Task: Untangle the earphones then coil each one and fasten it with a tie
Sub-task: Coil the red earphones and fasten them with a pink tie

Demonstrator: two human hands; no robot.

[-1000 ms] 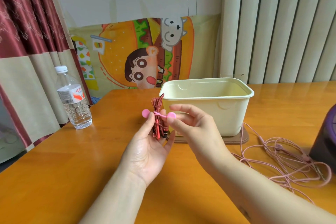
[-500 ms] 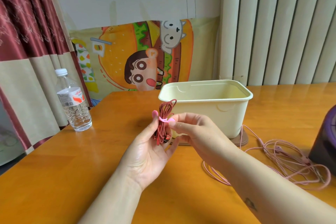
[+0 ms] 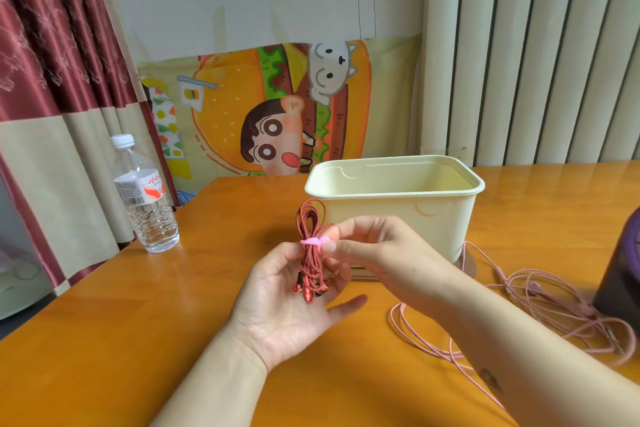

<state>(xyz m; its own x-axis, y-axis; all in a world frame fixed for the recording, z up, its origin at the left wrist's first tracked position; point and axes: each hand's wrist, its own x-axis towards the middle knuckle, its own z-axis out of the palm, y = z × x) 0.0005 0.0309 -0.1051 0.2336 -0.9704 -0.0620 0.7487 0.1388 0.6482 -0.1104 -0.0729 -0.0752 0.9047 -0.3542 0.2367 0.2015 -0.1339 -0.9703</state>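
1. Your left hand (image 3: pixel 287 298) is palm-up just in front of the cream rectangular plastic tub (image 3: pixel 415 218). Its fingers curl round the coiled red braided earphones (image 3: pixel 310 218), which stand upright in it (the earbuds and plug hang at the lower end, over your palm).
2. Your right hand (image 3: pixel 377 253), also just in front of the tub, pinches one end of the pink silicone tie (image 3: pixel 311 241) between thumb and forefinger. The tie wraps round the coil's middle.
3. The loose pale pink earphones (image 3: pixel 554 305) lie uncoiled on the orange wooden table (image 3: pixel 104 340) to the right of the tub, with one strand reaching its base.
4. A clear plastic water bottle (image 3: pixel 145 198) stands well to the left of the tub, and a dark purple object (image 3: pixel 620 270) sits well to its right.
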